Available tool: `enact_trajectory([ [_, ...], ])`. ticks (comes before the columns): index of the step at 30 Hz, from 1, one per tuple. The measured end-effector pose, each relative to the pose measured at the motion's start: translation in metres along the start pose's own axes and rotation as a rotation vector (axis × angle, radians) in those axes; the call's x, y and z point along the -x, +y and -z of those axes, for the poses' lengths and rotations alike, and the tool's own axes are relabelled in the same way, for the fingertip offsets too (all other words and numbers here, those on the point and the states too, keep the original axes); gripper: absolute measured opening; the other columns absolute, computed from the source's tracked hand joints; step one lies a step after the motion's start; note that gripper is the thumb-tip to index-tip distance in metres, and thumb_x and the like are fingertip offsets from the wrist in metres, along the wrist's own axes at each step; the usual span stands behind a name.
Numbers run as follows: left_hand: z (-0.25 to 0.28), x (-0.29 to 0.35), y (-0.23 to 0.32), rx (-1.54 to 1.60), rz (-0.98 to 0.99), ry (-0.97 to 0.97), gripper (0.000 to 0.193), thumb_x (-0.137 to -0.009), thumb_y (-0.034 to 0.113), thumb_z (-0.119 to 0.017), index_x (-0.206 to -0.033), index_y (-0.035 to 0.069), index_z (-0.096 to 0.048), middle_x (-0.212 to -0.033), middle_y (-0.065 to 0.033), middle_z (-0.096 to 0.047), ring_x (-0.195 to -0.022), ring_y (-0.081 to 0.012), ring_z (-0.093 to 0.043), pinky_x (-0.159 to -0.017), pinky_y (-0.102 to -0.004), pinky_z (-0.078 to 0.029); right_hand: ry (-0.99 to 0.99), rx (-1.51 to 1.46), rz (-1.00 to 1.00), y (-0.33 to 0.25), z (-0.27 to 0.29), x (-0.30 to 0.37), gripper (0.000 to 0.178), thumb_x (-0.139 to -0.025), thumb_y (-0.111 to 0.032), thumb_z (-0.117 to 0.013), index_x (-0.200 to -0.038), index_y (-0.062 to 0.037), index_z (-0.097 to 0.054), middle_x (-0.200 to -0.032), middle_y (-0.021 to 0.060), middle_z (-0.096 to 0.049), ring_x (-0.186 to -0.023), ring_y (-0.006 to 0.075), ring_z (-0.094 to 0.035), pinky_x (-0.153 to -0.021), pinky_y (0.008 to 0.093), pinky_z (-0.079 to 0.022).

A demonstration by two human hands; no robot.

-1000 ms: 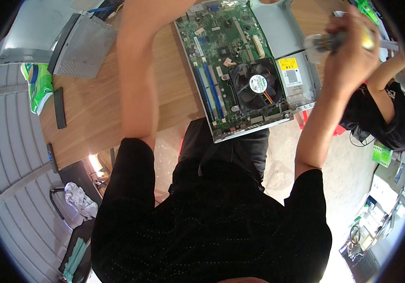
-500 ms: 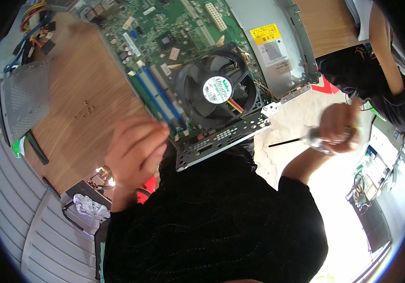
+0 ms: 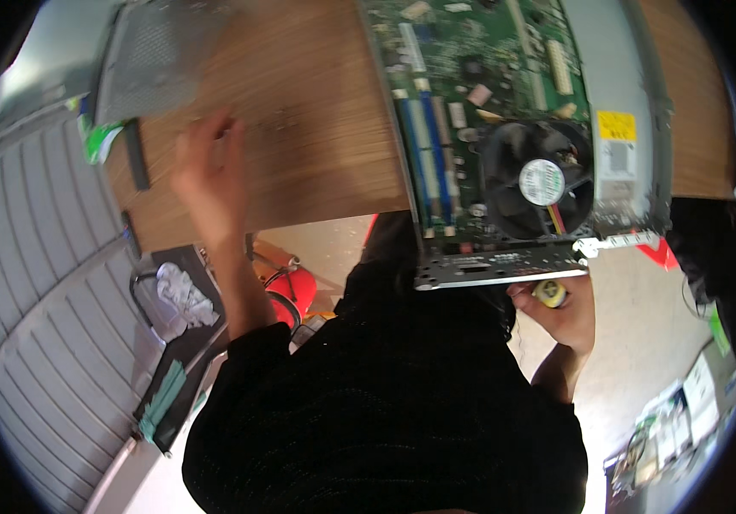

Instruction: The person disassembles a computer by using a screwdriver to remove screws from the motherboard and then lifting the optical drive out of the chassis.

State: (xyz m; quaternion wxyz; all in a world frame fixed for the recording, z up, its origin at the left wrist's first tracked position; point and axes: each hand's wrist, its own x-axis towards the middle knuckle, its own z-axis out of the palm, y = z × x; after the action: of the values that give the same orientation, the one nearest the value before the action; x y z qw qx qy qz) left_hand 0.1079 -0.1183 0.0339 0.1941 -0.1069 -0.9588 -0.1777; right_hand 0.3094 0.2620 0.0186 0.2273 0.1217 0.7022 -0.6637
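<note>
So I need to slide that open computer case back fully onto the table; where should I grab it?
Grip the computer case by its bare metal front edge, which overhangs the wooden table on your side. Avoid the fan.

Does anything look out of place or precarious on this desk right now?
Yes: the open computer case juts past the wooden table edge, its front unsupported. The right hand grips a screwdriver beneath it.

Repair workshop: opened computer case (image 3: pixel 642 128) on wooden bench (image 3: pixel 299 154), cluttered floor.
</note>
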Motion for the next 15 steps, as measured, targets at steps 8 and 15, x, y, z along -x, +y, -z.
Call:
enact_trajectory([
  [8,0.001,0.024,-0.016,0.093,0.145,-0.177,0.015,-0.085,0.005,-0.075,-0.100,0.003,-0.073,-0.094,-0.0140,-0.072,-0.089,-0.0340,-0.068,-0.079,-0.0395,-0.053,0.223,0.060,0.043,-0.002,-0.028,-0.005,0.013,-0.083,-0.004,-0.078,-0.090,0.0030,-0.071,-0.075,0.0041,-0.068,-0.069,0.0089,-0.061,-0.062,0.0240,-0.048],
  [15,-0.013,0.022,0.000,0.102,0.016,-0.290,0.019,-0.085,0.008,-0.075,-0.103,0.004,-0.072,-0.096,-0.0132,-0.072,-0.094,-0.0316,-0.067,-0.083,-0.0408,-0.052,0.178,0.043,0.136,-0.012,-0.041,-0.025,0.023,-0.083,-0.002,-0.078,-0.103,0.0067,-0.072,-0.098,0.0159,-0.078,-0.089,0.0182,-0.074,-0.082,0.0297,-0.056],
])
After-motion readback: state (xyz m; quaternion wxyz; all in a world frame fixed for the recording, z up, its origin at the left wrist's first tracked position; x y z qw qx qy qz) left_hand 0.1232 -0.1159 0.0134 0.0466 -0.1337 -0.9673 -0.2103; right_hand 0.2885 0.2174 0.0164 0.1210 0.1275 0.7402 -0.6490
